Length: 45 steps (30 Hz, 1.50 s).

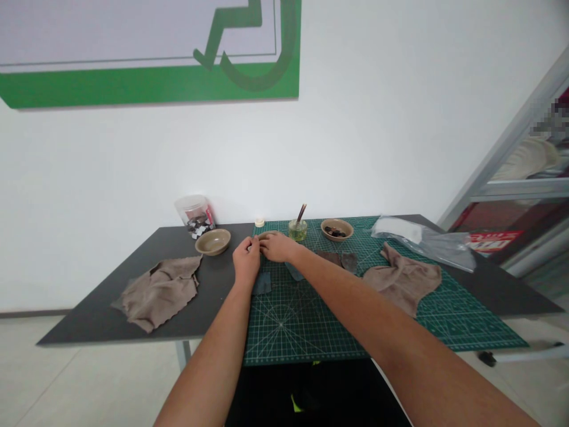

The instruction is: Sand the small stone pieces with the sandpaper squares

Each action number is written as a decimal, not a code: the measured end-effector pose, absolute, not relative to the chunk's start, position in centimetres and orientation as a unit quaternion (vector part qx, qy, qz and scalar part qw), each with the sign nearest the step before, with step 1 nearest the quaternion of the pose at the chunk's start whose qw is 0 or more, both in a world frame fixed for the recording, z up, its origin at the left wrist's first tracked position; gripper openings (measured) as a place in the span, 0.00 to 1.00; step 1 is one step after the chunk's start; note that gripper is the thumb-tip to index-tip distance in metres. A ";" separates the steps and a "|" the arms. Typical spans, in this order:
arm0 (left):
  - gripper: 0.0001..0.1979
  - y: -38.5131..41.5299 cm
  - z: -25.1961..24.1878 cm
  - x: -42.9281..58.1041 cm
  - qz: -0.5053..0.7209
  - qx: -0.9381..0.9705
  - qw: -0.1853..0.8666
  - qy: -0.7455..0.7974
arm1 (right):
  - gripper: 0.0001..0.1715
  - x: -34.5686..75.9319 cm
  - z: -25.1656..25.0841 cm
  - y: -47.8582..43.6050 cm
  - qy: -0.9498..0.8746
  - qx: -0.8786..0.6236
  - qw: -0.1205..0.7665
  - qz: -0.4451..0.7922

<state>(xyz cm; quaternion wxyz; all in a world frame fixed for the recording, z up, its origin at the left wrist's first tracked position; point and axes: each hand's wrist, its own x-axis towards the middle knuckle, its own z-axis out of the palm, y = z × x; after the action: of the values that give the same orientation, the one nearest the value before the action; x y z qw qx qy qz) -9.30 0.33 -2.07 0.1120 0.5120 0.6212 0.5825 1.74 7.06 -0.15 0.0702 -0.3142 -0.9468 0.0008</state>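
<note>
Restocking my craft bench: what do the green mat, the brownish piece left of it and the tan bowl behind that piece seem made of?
Green mat: matte vinyl or rubber, judging by its printed white grid. Brownish piece: soft suede or thin leather, perhaps cloth; limp, creased, ragged-edged. Tan bowl: likely glazed ceramic, with a faint sheen.

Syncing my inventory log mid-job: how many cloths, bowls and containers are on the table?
Brown cloths: 2
Tan bowls: 2
Glass jar: 1
Clear plastic tub: 1
Total: 6
</note>
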 end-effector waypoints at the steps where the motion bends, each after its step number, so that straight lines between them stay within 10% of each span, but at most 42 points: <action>1: 0.19 0.4 -2.1 -9.3 0.582 0.513 0.114 0.620 | 0.22 1.9 -0.1 7.0 -0.947 -0.314 0.066 0.002; 15: 0.20 0.6 -2.6 -9.6 0.605 0.493 0.141 0.609 | 0.33 1.1 0.1 6.6 -0.906 -0.413 0.079 0.039; 45: 0.16 0.8 -2.1 -9.5 0.704 0.248 0.549 0.376 | 0.19 -3.0 1.0 5.2 -0.829 -0.452 0.322 0.069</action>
<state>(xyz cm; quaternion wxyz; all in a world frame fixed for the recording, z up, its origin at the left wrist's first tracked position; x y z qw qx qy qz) -9.46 0.81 -2.13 0.5490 0.2484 0.3755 0.7042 -3.05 5.20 1.02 0.3224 -0.4515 -0.8291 0.0691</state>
